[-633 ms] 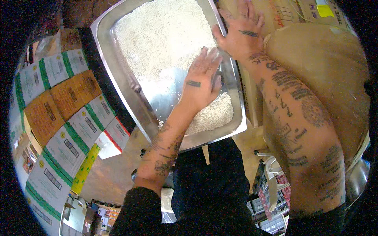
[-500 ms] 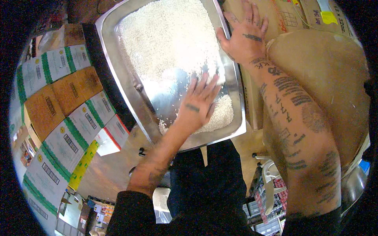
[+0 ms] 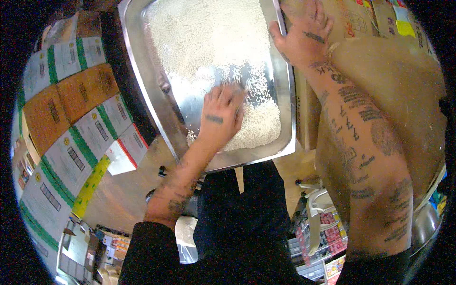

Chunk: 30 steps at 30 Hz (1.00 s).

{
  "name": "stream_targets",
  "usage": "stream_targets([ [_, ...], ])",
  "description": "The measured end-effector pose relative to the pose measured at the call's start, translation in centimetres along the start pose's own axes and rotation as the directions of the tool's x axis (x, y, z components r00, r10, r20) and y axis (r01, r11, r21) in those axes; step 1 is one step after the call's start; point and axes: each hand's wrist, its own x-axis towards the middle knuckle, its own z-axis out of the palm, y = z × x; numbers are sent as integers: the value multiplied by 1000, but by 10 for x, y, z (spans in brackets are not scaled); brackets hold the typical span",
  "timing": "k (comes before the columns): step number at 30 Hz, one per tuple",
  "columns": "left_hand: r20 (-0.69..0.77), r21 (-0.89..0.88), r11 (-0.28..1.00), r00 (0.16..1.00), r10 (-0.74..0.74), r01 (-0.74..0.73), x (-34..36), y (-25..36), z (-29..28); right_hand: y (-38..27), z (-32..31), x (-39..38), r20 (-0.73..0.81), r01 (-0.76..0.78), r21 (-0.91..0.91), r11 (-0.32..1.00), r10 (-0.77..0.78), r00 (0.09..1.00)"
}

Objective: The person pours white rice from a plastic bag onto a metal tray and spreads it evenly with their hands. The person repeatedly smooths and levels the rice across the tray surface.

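White rice grains (image 3: 209, 33) cover the far part of a rectangular metal tray (image 3: 287, 102), and a smaller heap of rice (image 3: 259, 128) lies in its near right corner. Between the two is a patch of bare, shiny metal with scattered grains. My left hand (image 3: 219, 111) reaches into the tray over this patch, palm down. Its fingers are bent and a little apart, their tips slightly blurred near the grains, with nothing seen in them. Beyond the tray's right rim, my right hand (image 3: 306, 38) rests open on a cardboard box, thumb by the rim.
Stacked white and green boxes (image 3: 78, 161) and brown cartons (image 3: 88, 88) stand at the left. A large brown rounded cardboard surface (image 3: 380, 80) lies under my right forearm. A pale chair part (image 3: 317, 213) and shelves of goods show at the lower right.
My left hand has shifted left, and its stretched fingers are now bent. The heap in the near right corner looks larger, with more grains strewn behind it. My right hand stays on the box.
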Motion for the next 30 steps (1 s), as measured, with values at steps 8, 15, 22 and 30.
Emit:
stream_targets([
  [8,-168,44,983,972,-167,176,6,0,-6,5,7,2,19,88,-212,973,-86,996],
  [15,162,46,984,971,-176,171,-11,43,-3,16,22,3,18,89,-251,964,-87,996],
  [22,-149,148,936,943,-297,319,-4,2,-25,20,26,3,11,95,-256,962,-95,995],
  [30,222,109,978,955,-197,176,-83,29,-27,24,28,5,10,126,-341,932,-131,991],
])
